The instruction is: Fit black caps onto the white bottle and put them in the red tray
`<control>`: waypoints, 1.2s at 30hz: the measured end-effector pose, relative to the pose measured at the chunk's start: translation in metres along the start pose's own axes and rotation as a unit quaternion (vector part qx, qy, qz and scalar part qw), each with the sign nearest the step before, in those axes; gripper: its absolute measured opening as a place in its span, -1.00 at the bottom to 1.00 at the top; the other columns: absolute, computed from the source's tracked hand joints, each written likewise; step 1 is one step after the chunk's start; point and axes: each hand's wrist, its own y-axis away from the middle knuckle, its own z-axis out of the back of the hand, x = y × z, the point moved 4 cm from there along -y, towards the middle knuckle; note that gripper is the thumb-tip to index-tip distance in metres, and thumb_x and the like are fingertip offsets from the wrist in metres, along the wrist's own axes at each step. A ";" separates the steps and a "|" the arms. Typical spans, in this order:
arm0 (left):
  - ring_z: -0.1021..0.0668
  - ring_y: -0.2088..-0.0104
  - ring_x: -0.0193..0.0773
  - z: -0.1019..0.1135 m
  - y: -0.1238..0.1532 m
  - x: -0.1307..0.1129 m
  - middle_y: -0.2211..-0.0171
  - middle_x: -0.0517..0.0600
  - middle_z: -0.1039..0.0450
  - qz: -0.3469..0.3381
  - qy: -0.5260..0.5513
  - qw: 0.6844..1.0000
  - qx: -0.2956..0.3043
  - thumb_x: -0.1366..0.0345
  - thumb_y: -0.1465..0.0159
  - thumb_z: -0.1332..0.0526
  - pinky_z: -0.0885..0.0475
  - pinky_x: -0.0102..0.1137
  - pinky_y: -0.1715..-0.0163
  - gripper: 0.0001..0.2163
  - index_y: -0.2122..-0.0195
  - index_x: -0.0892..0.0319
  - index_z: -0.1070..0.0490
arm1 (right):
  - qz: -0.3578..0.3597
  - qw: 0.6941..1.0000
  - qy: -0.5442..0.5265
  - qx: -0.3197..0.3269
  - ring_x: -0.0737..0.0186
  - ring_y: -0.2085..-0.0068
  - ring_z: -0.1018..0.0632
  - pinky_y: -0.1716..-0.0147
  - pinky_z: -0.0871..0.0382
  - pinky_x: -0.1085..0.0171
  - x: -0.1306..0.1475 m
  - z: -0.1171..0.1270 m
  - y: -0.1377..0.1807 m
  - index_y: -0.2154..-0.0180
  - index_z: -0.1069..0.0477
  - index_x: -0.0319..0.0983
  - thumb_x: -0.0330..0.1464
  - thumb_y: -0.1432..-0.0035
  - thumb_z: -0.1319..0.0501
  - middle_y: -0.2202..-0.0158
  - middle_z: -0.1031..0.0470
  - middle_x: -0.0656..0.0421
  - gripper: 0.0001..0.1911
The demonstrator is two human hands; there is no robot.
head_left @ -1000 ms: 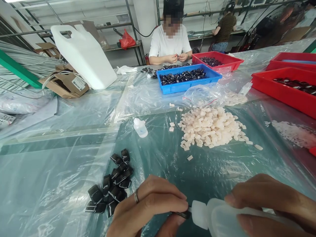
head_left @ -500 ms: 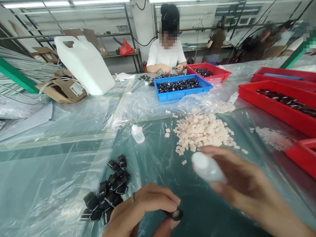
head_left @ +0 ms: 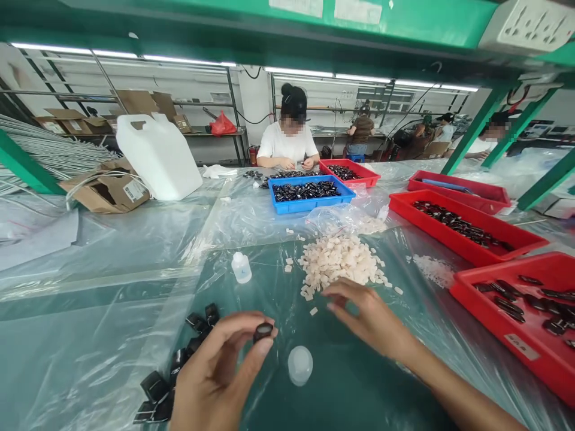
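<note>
My left hand (head_left: 215, 377) pinches a small black plastic part (head_left: 263, 330) between thumb and fingertips, raised a little above the table. A small clear squeeze bottle (head_left: 300, 364) stands on the plastic sheet just right of that hand, held by nobody. My right hand (head_left: 366, 314) stretches forward with its fingers spread, its tips at the near edge of a heap of small cream-white pieces (head_left: 338, 263). It holds nothing. A pile of black parts (head_left: 179, 365) lies left of my left hand.
A second small bottle (head_left: 241, 267) stands mid-table. Red trays (head_left: 516, 311) of black parts line the right side; a blue tray (head_left: 309, 194) and a red tray (head_left: 348, 172) sit before a person in white opposite. A white jug (head_left: 157, 155) and cardboard box (head_left: 105, 191) are far left.
My right hand has set the squeeze bottle down and reached out to the white pieces. My left hand lifted the black part. The view tilted up, showing a green shelf overhead.
</note>
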 end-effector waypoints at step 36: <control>-0.60 0.42 -0.27 0.004 0.003 0.005 0.40 -0.11 -0.50 -0.099 0.104 0.984 0.104 0.35 -0.30 -0.34 -0.54 -0.49 0.40 -0.89 0.27 -0.01 -0.67 | 0.144 0.957 -0.179 -0.179 0.29 0.18 -0.64 0.20 -0.55 0.35 0.117 -0.047 0.010 0.19 -0.56 -0.08 -0.46 -0.34 -0.31 0.22 -0.58 0.23 -0.86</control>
